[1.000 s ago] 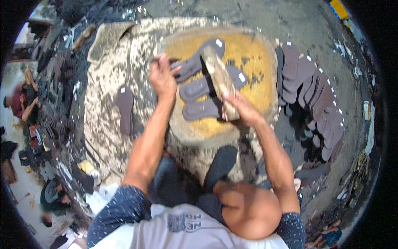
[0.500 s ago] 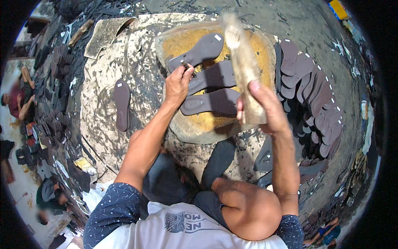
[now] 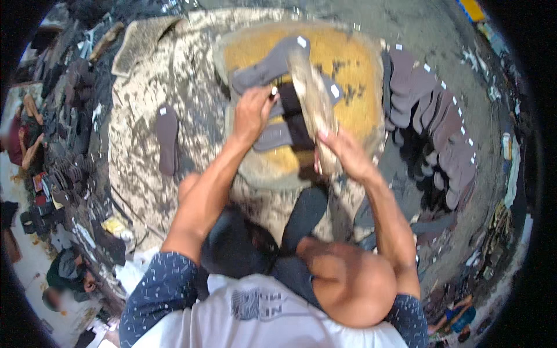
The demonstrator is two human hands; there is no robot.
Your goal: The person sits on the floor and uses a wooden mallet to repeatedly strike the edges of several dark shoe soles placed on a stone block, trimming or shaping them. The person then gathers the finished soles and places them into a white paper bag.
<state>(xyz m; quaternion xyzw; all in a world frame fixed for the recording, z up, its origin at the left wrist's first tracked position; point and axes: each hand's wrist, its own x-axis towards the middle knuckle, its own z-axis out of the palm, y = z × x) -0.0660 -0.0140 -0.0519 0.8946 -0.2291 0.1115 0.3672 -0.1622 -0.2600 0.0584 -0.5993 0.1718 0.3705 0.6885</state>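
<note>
The round yellow-topped stone slab (image 3: 354, 69) filled the upper middle of the frame. Across it lay flat dark grey shoe soles (image 3: 272, 64), long axes running lower left to upper right. My right hand (image 3: 345, 153) gripped a long pale wooden mallet (image 3: 310, 95), pointing up the frame. My left hand (image 3: 252, 113) pressed fingers down on a sole; I judged fingers should stay wide of the strike.

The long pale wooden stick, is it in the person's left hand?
No, the long pale wooden stick is gripped by the right hand, while the left hand presses on the dark grey shoe soles.
</note>
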